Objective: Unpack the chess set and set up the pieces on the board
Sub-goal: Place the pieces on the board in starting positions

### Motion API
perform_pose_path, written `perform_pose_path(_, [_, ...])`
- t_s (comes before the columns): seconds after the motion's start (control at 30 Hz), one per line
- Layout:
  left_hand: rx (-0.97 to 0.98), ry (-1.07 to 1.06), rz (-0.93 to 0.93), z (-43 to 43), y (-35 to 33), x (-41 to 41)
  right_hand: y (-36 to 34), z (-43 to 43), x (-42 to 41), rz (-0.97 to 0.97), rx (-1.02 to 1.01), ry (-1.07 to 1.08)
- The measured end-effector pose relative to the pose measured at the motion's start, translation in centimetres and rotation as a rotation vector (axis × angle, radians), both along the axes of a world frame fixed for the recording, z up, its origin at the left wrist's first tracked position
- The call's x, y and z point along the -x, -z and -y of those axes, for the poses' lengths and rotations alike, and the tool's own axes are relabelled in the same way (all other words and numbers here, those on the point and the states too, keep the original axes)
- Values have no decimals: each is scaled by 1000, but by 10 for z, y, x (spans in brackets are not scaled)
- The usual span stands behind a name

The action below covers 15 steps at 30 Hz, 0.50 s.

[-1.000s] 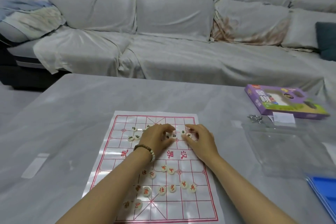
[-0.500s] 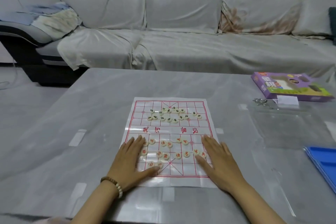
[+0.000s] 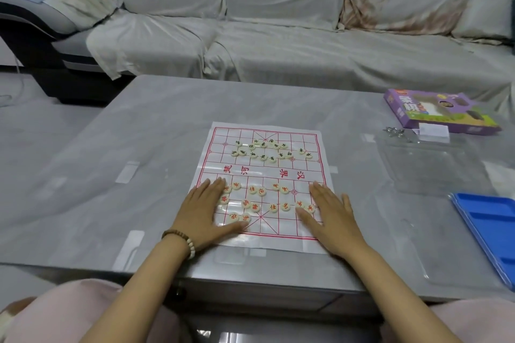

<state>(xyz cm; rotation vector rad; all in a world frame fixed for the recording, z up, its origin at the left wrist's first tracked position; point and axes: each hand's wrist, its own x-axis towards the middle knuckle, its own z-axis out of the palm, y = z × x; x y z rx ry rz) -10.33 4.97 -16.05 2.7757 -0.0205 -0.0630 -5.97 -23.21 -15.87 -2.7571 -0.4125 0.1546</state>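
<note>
1. While my left hand [image 3: 206, 211] and right hand [image 3: 331, 217] lie flat with straight fingers, they press the glossy, creased board [image 3: 262, 172] at lower centre.
2. Round cream red pieces [image 3: 273, 207] lie scattered between them; black pieces [image 3: 263, 157] cluster above.
3. I see the smooth grey table [image 3: 156, 133] stretch wide left of the board's edge.

Your left hand [image 3: 204, 211] and right hand [image 3: 334, 217] lie on the white plastic board sheet [image 3: 267, 172]; round red-lettered discs [image 3: 255, 206] lie between your fingers, round black-lettered discs [image 3: 263, 157] beyond your fingertips, the purple cardboard box [image 3: 434, 111] well right of them.
</note>
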Motion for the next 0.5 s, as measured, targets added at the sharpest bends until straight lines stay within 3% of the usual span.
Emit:
perform_pose_path(0.2, [-43,27,79,39,-18,-17,-21,-25,-39,-91,-339,74])
perform_pose_path(0.5, [27,70,41,87,-22,-37,-28,-17,-59,-69,-241,43])
